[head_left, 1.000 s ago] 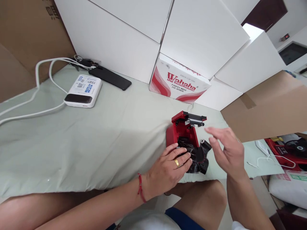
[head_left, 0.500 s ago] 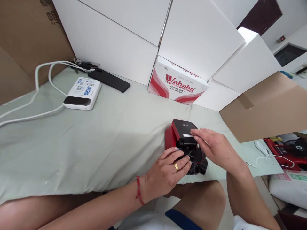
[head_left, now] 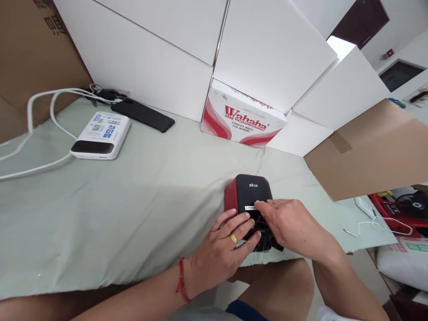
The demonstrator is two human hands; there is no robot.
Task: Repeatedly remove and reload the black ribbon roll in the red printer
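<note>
Here, a pale green tablecloth (head_left: 143,196) reaches brown cardboard (head_left: 371,156) at right and a Wahaha water carton (head_left: 242,117) behind. Near its front edge, the red-and-black printer (head_left: 250,192) meets both hands: the left hand (head_left: 222,245), loosely spread, touches its near side; the right hand (head_left: 289,224) lies straight-fingered on its lid, any grip unclear. Crumpled black plastic (head_left: 265,242) shows between.

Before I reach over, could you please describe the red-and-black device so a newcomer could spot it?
On the pale green cloth, find the Wahaha box. Nearer the person sits the device, the right hand on its top. Its red sides and black top set it apart from that mostly white box.
</note>
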